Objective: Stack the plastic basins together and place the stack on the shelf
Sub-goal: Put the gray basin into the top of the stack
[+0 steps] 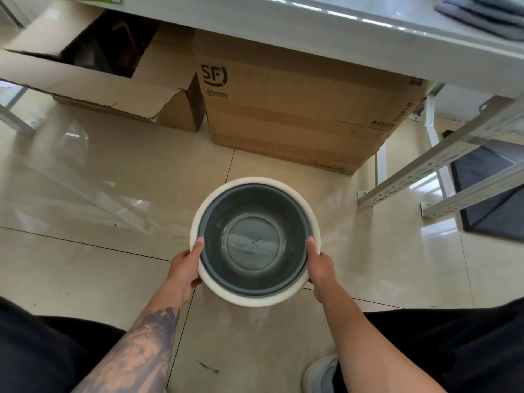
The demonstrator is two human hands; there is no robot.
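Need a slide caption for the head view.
Both hands, left and right, hold a grey basin nested in a white basin above the floor.

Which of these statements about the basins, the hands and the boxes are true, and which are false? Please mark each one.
1. The grey basin sits inside the white basin. True.
2. Only one hand holds the stack. False: the left hand and the right hand both grip its rim.
3. The stack already stands on a shelf. False: it is held above the tiled floor.
4. The SF cardboard box is closed. True.
5. The grey basin holds water. False: it looks empty.
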